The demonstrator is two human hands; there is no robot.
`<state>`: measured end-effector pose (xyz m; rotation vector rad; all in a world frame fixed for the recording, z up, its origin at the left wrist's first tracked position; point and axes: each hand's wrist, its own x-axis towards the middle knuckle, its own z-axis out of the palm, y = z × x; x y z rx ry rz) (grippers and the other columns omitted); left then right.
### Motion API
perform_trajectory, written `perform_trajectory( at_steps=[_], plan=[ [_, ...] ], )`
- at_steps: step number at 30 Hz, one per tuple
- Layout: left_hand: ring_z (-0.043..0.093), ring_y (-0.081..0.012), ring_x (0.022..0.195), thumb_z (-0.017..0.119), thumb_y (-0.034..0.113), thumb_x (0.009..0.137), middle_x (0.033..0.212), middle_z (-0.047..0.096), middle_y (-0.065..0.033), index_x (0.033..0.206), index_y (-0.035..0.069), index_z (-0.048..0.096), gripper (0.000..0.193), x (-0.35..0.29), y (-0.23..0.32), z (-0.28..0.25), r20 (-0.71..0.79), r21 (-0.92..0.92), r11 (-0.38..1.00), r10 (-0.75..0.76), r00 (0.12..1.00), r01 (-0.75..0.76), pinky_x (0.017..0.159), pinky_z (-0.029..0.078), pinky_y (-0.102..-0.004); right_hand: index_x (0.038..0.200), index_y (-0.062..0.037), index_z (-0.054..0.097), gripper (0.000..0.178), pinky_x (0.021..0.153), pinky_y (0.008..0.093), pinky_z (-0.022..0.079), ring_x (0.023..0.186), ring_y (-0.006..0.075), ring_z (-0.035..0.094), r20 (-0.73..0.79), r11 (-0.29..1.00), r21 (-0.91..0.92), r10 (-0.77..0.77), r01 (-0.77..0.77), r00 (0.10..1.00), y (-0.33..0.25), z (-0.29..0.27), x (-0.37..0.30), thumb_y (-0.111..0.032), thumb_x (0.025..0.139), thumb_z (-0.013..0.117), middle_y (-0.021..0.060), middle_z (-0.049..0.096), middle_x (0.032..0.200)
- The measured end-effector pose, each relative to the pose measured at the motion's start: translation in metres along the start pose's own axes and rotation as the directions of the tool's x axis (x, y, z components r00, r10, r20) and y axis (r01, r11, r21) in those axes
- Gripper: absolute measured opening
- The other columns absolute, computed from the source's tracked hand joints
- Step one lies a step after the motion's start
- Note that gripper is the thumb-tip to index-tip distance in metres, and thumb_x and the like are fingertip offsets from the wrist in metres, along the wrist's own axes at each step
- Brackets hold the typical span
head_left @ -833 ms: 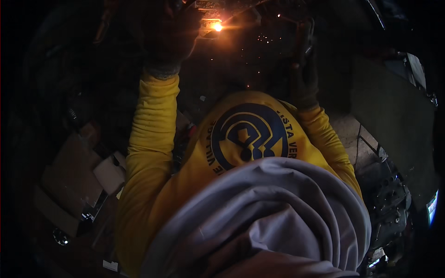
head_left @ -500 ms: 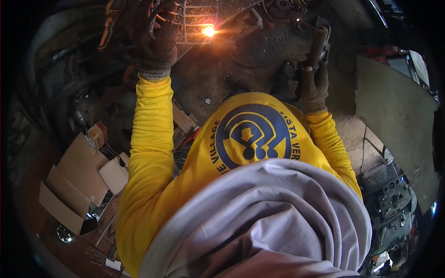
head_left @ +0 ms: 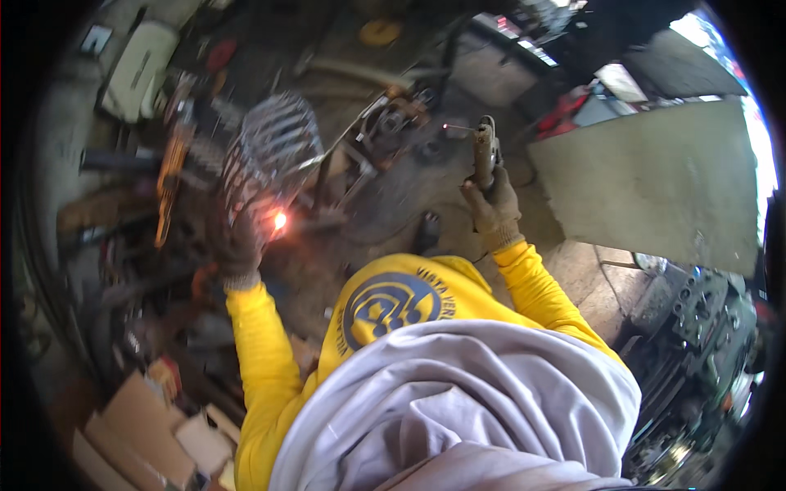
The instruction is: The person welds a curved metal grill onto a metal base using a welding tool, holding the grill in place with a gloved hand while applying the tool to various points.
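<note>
My right hand [head_left: 498,214], in a brown knit glove, is closed around a welding electrode holder [head_left: 485,155]. A thin electrode sticks out leftward from the holder, its tip [head_left: 446,126] glowing small and red, well apart from the metalwork. At the left, my gloved left hand [head_left: 237,252] is closed on the lower edge of a curved, barred metal grille [head_left: 282,135]; its fingers are blurred and partly hidden. Beside that hand a bright orange weld spot [head_left: 280,219] glows on the grille.
An orange-and-black tool [head_left: 170,176] lies left of the grille. Greasy machine parts [head_left: 393,119] sit beyond. A large flat sheet [head_left: 655,184] stands at right, above a green-grey machine [head_left: 696,327]. Open cardboard boxes [head_left: 139,425] lie at lower left.
The view has swung, showing more of the far floor. My right hand has lifted the electrode holder outward, with the electrode pointing left. My left hand stays at the grille; the weld spot looks dimmer.
</note>
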<state>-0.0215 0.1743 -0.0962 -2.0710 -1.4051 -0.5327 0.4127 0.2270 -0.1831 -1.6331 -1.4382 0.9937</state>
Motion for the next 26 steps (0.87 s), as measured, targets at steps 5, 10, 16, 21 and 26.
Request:
perform_trajectory(
  at_steps=[5,10,16,21,26],
  plan=[
    [0.061,-0.0310,0.124,0.062,0.023,0.098,0.134,0.065,-0.0159,0.135,0.004,0.060,0.041,-0.028,-0.021,0.009,-0.023,-0.205,0.938,-0.290,0.957,0.279,0.107,0.045,-0.0425,0.117,0.0019,0.058,0.046,0.073,0.0371,0.053,0.079,0.0228,0.066,-0.297,0.971,0.227,-0.008,0.079,0.955,-0.017,-0.060,0.057,-0.024,0.085,0.078,0.0126,0.068,0.094],
    [0.059,-0.0338,0.126,0.060,0.022,0.098,0.136,0.063,-0.0195,0.139,-0.001,0.056,0.048,-0.020,-0.033,-0.004,0.129,-0.410,0.758,-0.502,0.855,0.507,0.110,0.042,-0.0418,0.117,0.0020,0.060,0.044,0.073,0.0347,0.054,0.080,0.0181,0.065,-0.623,0.971,0.034,-0.164,0.236,0.765,-0.107,-0.093,0.132,-0.025,0.087,0.078,0.0122,0.068,0.094],
    [0.061,-0.0322,0.123,0.066,0.019,0.093,0.132,0.065,-0.0192,0.135,0.000,0.059,0.047,0.009,-0.002,-0.015,0.261,-0.426,0.601,-0.634,0.728,0.676,0.106,0.046,-0.0407,0.114,0.0016,0.066,0.067,0.088,0.0425,0.051,0.098,0.0356,0.069,-0.741,0.940,0.014,-0.220,0.342,0.635,-0.146,-0.105,0.273,-0.057,0.084,0.072,0.0202,0.072,0.104],
    [0.061,-0.0305,0.124,0.070,0.015,0.090,0.134,0.063,-0.0183,0.137,-0.002,0.056,0.052,-0.014,-0.006,0.002,0.287,-0.543,0.444,-0.700,0.654,0.713,0.105,0.048,-0.0392,0.118,-0.0038,0.067,0.055,0.087,0.0474,0.052,0.098,0.0397,0.069,-0.626,0.810,-0.574,-0.527,0.117,0.574,-0.122,-0.079,0.361,-0.048,0.086,0.071,0.0216,0.072,0.102],
    [0.062,-0.0306,0.122,0.072,0.013,0.089,0.133,0.063,-0.0190,0.139,-0.004,0.053,0.057,0.007,-0.004,-0.004,0.365,-0.600,0.335,-0.693,0.622,0.726,0.103,0.049,-0.0381,0.139,-0.0153,0.058,0.063,0.086,0.0548,0.052,0.099,0.0420,0.070,-0.501,0.818,-0.574,-0.337,-0.015,0.797,-0.106,-0.023,0.355,-0.057,0.092,0.060,0.0199,0.071,0.118]
  ],
)
